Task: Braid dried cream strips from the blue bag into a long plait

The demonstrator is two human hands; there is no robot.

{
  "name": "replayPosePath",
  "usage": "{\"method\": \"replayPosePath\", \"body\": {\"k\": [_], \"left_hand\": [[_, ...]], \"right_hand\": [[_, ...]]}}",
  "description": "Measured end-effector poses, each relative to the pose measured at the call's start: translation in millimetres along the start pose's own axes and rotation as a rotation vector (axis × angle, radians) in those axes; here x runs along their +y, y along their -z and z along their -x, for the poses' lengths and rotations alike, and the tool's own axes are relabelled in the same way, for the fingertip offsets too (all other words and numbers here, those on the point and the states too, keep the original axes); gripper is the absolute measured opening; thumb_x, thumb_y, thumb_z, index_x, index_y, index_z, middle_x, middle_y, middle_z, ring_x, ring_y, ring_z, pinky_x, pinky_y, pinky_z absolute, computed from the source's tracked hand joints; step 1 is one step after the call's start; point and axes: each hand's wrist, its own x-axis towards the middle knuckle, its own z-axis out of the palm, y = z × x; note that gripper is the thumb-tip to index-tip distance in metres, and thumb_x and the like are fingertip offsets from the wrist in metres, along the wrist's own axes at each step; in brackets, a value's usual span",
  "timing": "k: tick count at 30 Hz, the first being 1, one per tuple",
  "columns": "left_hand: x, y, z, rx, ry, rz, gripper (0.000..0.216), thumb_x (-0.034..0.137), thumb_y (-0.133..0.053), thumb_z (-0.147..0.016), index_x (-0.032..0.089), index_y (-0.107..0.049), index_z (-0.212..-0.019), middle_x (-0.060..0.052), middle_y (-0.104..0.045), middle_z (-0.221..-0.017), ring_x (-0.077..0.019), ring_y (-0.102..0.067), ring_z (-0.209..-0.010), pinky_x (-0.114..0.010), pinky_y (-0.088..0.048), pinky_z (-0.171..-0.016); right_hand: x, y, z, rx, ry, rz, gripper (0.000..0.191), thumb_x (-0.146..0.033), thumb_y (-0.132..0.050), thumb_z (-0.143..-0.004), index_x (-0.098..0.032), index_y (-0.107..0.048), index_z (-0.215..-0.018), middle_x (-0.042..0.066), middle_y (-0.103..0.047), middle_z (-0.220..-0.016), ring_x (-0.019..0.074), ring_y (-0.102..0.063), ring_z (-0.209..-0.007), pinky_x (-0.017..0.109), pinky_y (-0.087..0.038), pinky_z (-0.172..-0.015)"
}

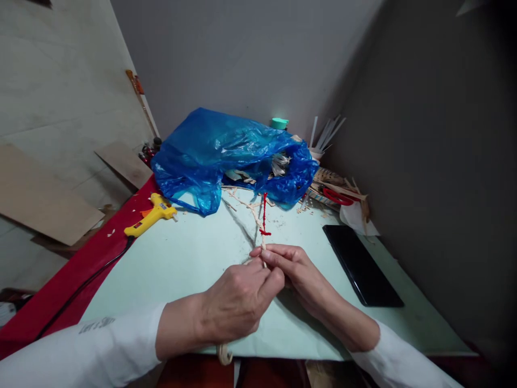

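A thin pale branch (257, 217) with forked side twigs rises from my fingertips and leans away over the table. Bright red stringy material (264, 215) runs along one upright part, with a short red crosspiece near its lower end. My right hand (301, 272) pinches the stem between thumb and forefinger. My left hand (240, 296) is closed just below, its curled fingers against the lower stem; what lies inside them is partly hidden. Beneath my left wrist, a pale curled strip (224, 354) hangs at the table's front edge.
A yellow glue gun (152, 216) lies left, its black cord trailing over red cloth (72, 280). A blue plastic bag (226, 145) covers the back. To the right are a black phone (359, 264), red-handled scissors (338, 196) and white sticks (327, 133) in a cup. Walls stand behind and right.
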Motion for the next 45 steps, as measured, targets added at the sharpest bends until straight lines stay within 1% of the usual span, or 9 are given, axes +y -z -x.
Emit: {"method": "replayPosePath", "body": {"k": [3, 8, 11, 14, 19, 23, 28, 34, 45], "left_hand": [[1, 8, -4, 0.063, 0.163, 0.213, 0.012, 0.025, -0.047, -0.088, 0.015, -0.052, -0.093, -0.003, -0.058, -0.069, -0.0168, -0.052, -0.062, -0.028, -0.044, -0.06], [-15, 15, -13, 0.099, 0.774, 0.703, 0.014, 0.031, -0.05, -0.09, 0.017, -0.052, -0.089, -0.003, -0.059, -0.083, -0.014, -0.053, -0.076, -0.027, -0.041, -0.071], [-24, 8, -16, -0.088, 0.822, 1.278, 0.015, 0.031, -0.048, -0.091, 0.017, -0.049, -0.094, -0.003, -0.057, -0.08, -0.0127, -0.053, -0.07, -0.026, -0.041, -0.066], [-25, 3, -15, -0.116, 0.855, 1.521, 0.015, 0.03, -0.049, -0.09, 0.016, -0.047, -0.09, 0.0, -0.053, -0.078, -0.0053, -0.039, -0.053, -0.021, -0.03, -0.052], [-19, 2, -14, -0.113, 1.006, 1.475, 0.019, 0.036, -0.051, -0.09, 0.019, -0.043, -0.088, 0.008, -0.04, -0.061, -0.0035, -0.018, -0.044, -0.02, -0.01, -0.041], [-16, 2, -15, -0.077, 1.107, 1.37, 0.017, 0.035, -0.052, -0.087, 0.021, -0.044, -0.092, 0.011, -0.034, -0.053, -0.0047, -0.02, -0.042, -0.02, -0.012, -0.04], [-17, 0, -15, -0.089, 1.084, 1.198, 0.015, 0.032, -0.052, -0.085, 0.017, -0.05, -0.081, 0.007, -0.047, -0.051, -0.0044, -0.029, -0.041, -0.02, -0.018, -0.04], [-17, -4, -13, -0.053, 1.031, 1.107, 0.019, 0.03, -0.053, -0.084, 0.017, -0.049, -0.071, 0.007, -0.046, -0.048, -0.0054, -0.033, -0.043, -0.02, -0.023, -0.045], [-16, -1, -14, 0.013, 1.072, 1.208, 0.023, 0.036, -0.058, -0.08, 0.016, -0.05, -0.072, 0.01, -0.032, -0.048, -0.0054, -0.024, -0.044, -0.022, -0.014, -0.044]], "right_hand": [[1, 2, 0, 0.003, 0.056, 0.044, 0.027, -0.04, -0.063, -0.086, -0.013, -0.066, -0.088, -0.002, -0.05, -0.064, 0.0051, -0.031, -0.05, 0.021, -0.019, -0.047], [0, 4, 4, -0.011, 0.084, 0.061, 0.03, -0.042, -0.055, -0.091, -0.017, -0.057, -0.076, -0.008, -0.035, -0.049, 0.005, -0.022, -0.039, 0.021, -0.017, -0.038], [-1, 4, 7, -0.046, 0.115, 0.099, 0.03, -0.043, -0.049, -0.094, -0.018, -0.053, -0.079, -0.006, -0.046, -0.056, 0.0048, -0.027, -0.04, 0.021, -0.018, -0.039], [-4, 5, 10, -0.062, 0.138, 0.214, 0.03, -0.044, -0.045, -0.096, -0.018, -0.049, -0.08, -0.005, -0.045, -0.059, 0.0058, -0.029, -0.044, 0.022, -0.019, -0.042], [-3, 8, 12, -0.082, 0.213, 0.514, 0.029, -0.04, -0.039, -0.098, -0.019, -0.049, -0.08, -0.003, -0.048, -0.066, 0.0089, -0.037, -0.053, 0.023, -0.03, -0.051], [0, 4, 17, 0.038, 0.299, 0.845, 0.023, -0.034, -0.035, -0.099, -0.02, -0.045, -0.084, 0.0, -0.055, -0.072, 0.0138, -0.049, -0.064, 0.026, -0.035, -0.063], [3, -1, 21, 0.182, 0.247, 1.096, 0.02, -0.032, -0.032, -0.099, -0.022, -0.043, -0.086, -0.001, -0.056, -0.064, 0.015, -0.047, -0.052, 0.026, -0.027, -0.054], [13, 4, 17, 0.235, 0.524, 1.429, 0.018, -0.016, -0.032, -0.093, -0.019, -0.046, -0.083, -0.001, -0.054, -0.058, 0.0147, -0.044, -0.047, 0.028, -0.022, -0.051], [14, 3, 14, 0.21, 0.597, 1.458, 0.015, -0.015, -0.034, -0.092, -0.02, -0.044, -0.081, -0.001, -0.053, -0.058, 0.0131, -0.043, -0.047, 0.027, -0.023, -0.051]]}}
